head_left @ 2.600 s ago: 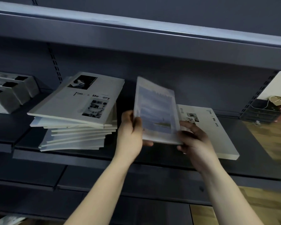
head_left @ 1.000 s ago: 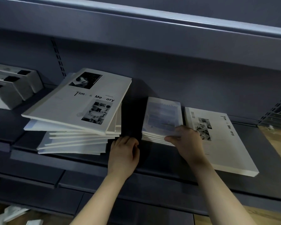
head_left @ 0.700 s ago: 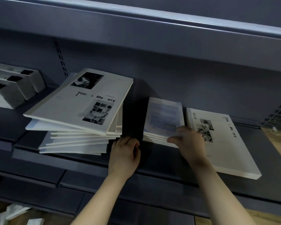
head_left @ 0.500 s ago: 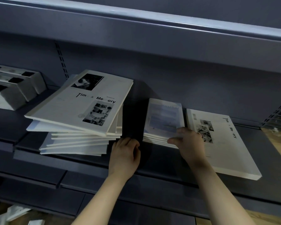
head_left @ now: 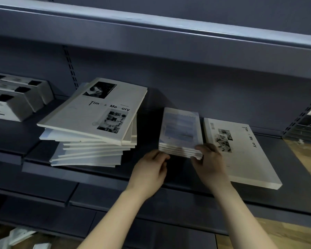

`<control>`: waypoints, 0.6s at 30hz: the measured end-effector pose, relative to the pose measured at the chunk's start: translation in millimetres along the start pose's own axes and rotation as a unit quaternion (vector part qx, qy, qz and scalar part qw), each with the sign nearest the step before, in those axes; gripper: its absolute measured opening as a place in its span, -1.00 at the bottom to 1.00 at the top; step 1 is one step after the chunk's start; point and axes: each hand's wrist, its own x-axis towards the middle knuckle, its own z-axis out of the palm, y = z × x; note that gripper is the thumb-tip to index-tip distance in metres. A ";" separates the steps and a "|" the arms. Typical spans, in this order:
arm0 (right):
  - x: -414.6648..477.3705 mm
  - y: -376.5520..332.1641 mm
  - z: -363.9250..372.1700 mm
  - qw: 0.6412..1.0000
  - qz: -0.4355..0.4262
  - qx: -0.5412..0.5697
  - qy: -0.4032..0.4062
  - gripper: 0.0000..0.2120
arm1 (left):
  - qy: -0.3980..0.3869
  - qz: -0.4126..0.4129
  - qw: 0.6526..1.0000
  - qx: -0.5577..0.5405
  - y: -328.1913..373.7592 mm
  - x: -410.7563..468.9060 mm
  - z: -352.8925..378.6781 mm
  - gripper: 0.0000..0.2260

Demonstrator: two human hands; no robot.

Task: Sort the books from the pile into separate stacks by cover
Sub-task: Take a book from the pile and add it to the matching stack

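Centrally in the frame, the blue-cover stack (head_left: 180, 130) lies flat on the dark shelf (head_left: 43, 169), between the leaning pile (head_left: 90, 133) at centre-left and a single white book (head_left: 241, 155) just beside it on the right. The right hand (head_left: 210, 162) grips the stack's near right corner, fingers curled over the top. The left hand (head_left: 149, 169) brings bent fingertips to the near left corner; whether they pinch it I cannot tell. White boxes (head_left: 16, 97) sit at upper left.

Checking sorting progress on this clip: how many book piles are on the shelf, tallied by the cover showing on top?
Black-and-white photo cover: 2, left pile and right stack.
Blue cover: 1, middle stack.
Total: 3.
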 end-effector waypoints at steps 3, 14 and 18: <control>-16.0 -1.5 5.6 0.999 -0.006 0.025 0.025 -0.83 | 0.020 0.070 0.997 0.031 32.5 -1.0 -23.2 -0.79; -38.8 -16.0 28.4 0.997 -0.074 -0.019 -0.013 -0.91 | 0.195 0.056 0.978 0.051 21.4 16.4 -121.0 -0.80; -37.6 -24.5 31.2 0.997 -0.073 -0.021 -0.010 -0.92 | 0.207 -0.029 0.974 0.091 -12.3 18.7 -148.1 -0.85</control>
